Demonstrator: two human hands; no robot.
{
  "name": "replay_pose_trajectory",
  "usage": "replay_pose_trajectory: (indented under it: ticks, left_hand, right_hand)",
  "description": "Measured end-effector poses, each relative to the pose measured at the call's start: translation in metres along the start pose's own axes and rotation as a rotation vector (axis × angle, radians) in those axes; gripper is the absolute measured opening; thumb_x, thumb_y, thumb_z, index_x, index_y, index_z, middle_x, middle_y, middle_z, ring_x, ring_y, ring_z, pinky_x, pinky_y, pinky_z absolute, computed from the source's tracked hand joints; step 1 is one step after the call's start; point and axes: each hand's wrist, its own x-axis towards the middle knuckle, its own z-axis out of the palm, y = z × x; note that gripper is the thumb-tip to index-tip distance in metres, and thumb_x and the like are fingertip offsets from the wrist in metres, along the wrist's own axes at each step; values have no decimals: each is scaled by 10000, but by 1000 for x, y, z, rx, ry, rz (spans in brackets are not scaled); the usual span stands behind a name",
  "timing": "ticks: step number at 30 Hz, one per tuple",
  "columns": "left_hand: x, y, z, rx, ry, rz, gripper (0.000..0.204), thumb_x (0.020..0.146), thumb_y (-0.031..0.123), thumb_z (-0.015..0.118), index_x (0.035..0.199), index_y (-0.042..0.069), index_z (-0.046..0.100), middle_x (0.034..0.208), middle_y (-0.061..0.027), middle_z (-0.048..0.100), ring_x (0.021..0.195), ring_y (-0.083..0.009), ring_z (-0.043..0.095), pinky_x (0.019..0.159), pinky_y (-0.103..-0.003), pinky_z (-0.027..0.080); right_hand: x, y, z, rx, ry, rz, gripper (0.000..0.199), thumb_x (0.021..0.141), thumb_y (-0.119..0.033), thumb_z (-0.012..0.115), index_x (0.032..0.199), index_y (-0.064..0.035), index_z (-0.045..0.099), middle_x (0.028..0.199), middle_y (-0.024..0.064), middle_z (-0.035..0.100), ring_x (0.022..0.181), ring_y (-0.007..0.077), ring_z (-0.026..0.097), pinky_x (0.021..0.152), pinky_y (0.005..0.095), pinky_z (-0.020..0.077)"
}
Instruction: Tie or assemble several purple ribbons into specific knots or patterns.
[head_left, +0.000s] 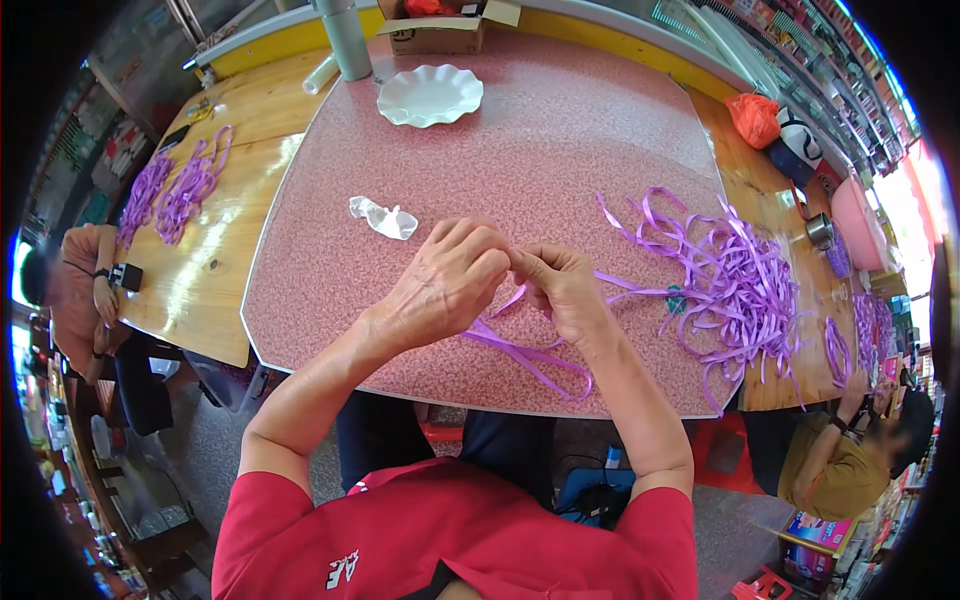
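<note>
My left hand and my right hand meet at their fingertips above the middle of the pink speckled table. Both are closed in a pinch on a thin purple ribbon, which loops out beneath them toward the near edge. The exact spot they grip is hidden by the fingers. One strand runs from beside my right hand to a large tangled heap of purple ribbon at the right. A crumpled piece of clear plastic lies just beyond my left hand.
A white scalloped plate, a pale green bottle and a cardboard box stand at the far side. More purple ribbon bundles lie on the left wooden table. A person sits at left, another at right.
</note>
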Motion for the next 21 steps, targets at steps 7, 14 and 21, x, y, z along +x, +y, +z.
replay_pose_trajectory:
  ticks: [7,14,21]
  left_hand:
    - [-10,7,17,-278,214,-296,136,898,71,667,994,44,576,1105,-131,564,1044,-280,584,854,-393,470]
    - [-7,3,11,-1576,125,-887,148,1018,213,590,1020,65,607,1000,-40,632,963,-140,611,901,-312,493]
    - [-6,2,15,-1330,151,-911,186,1010,194,603,1087,26,627,1003,-32,646,938,-101,618,885,-285,507]
  right_hand:
    - [-5,3,14,65,100,-112,146,931,-203,713,869,-71,695,675,-66,552,507,6,418,443,187,289]
    - [-2,2,10,-613,167,-888,121,870,-32,689,976,-77,652,830,-5,605,659,82,558,501,237,417]
    - [-6,-8,2,-1145,183,-1215,336,716,41,767,997,-101,652,900,47,623,723,219,667,548,330,527]
